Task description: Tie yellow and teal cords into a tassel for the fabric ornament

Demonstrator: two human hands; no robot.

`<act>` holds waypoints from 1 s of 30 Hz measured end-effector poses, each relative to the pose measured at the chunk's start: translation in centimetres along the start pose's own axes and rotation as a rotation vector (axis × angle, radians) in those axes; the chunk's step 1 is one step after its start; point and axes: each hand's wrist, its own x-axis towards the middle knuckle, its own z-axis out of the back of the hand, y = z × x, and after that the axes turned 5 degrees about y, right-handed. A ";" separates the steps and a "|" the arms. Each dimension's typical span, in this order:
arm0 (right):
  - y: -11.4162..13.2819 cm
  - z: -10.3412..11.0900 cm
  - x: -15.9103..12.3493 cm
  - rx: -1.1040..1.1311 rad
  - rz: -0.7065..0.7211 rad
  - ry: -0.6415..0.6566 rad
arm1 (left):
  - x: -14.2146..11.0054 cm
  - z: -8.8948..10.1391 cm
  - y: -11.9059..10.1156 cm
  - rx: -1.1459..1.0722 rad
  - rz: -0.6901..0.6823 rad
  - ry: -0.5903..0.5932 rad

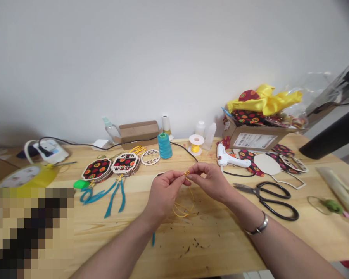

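Note:
Above the middle of the table, my left hand [166, 188] and my right hand [208, 179] meet fingertip to fingertip. Both are pinched on a thin yellow cord [193, 199], which shows a small loop or knot between the fingers and hangs down in loose loops. Partly hidden behind my left hand lies a patterned piece with a pale edge; a bit of teal tassel [153, 239] shows below my left forearm. To the right of my right hand, scissors [261, 192] with black handles lie with their blades toward it.
A white glue gun [232, 158], a spool of yellow cord [196, 145] and a teal thread cone [164, 146] stand or lie behind my hands. Stacked patterned pieces [125, 163] with teal tassels are at left. A cardboard box [251, 137] of fabric stands back right. Dark scraps dot the near tabletop.

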 end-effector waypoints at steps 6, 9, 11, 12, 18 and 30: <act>-0.8 0.1 -0.3 -0.301 0.364 -0.166 | 0.5 0.0 0.6 -0.284 0.062 0.006; -1.0 0.0 -0.5 -0.427 0.470 -0.143 | 0.6 0.1 0.6 -0.342 0.064 -0.006; -1.0 -0.1 -0.7 -0.466 0.467 -0.105 | 0.6 0.2 0.5 -0.369 0.066 -0.015; -0.9 -0.2 -0.7 -0.470 0.454 -0.085 | 0.6 0.2 0.5 -0.384 0.071 -0.016; -0.5 -1.0 -0.6 -0.281 0.309 -0.043 | 0.6 0.2 0.4 -0.429 0.069 -0.012; -0.5 -1.2 -0.3 -0.169 0.201 -0.073 | 0.8 0.3 0.9 -0.379 0.073 -0.026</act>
